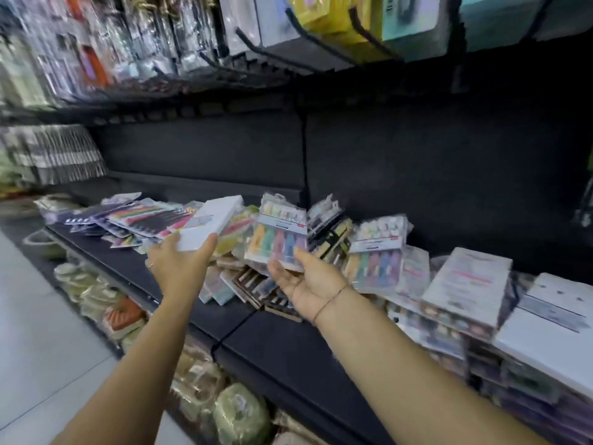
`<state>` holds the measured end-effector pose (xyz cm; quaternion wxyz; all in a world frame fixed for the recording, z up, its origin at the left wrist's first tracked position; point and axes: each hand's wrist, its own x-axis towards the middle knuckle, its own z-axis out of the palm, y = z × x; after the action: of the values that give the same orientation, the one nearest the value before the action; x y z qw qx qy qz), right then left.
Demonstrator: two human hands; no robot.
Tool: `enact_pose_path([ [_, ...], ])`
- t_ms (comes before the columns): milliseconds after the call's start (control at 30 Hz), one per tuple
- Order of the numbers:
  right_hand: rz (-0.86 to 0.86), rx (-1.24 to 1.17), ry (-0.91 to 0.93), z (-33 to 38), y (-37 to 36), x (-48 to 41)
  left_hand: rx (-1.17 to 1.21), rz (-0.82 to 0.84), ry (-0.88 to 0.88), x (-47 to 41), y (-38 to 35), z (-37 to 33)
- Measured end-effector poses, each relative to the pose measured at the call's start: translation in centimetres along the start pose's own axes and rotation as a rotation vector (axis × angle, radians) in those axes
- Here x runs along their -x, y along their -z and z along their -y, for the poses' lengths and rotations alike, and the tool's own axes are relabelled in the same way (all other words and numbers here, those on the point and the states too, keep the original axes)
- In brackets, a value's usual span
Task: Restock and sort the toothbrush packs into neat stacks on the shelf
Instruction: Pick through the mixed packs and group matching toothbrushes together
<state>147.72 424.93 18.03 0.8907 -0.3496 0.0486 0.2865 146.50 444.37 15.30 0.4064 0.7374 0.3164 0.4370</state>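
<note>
My L hand [183,264], centre frame, grips a white pack [210,223] by its near end, thumb on the side. My R hand [308,281], just right of it & palm up, holds a pastel toothbrush pack [279,234] by its lower edge, thumb on front. Both packs are above the loose pile [244,284] on the black shelf [272,345]. Lower right: stacked packs [465,284]. Mid-left: fanned packs [144,220], lying flat.

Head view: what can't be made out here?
All head view.
Label on pastel pack in right hand: motion-blurred, unreadable.
Left hand: most fingers hidden under white box.
Stacks at right: cut off by frame edge.
Hanging goods up top: blurred, can't identify.
</note>
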Motion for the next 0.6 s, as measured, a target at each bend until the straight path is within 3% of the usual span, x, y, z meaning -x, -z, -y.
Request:
enact_pose_path([
  [133, -0.018, -0.085, 0.007, -2.9, -2.8, -4.6, -0.05, 0.054, -0.015, -3.9, -2.4, 2.2],
  [333, -0.093, -0.028, 0.134, -3.7, -4.1, -11.3, -0.043, 0.223, -0.099, -8.6, -6.0, 5.8],
  [433, -0.112, -0.021, 0.137, -3.4, -3.9, -12.0, -0.152, 0.284, -0.118, -9.7, -6.7, 6.4],
  [500, -0.121, 0.0, 0.136, -3.4, -3.7, -11.7, -0.221, 0.243, -0.191, -9.3, -6.4, 5.9],
  [600, -0.107, 0.063, 0.189, -4.2, -3.5, -11.3, -0.094, 0.265, -0.371, -6.7, -5.1, 3.5],
])
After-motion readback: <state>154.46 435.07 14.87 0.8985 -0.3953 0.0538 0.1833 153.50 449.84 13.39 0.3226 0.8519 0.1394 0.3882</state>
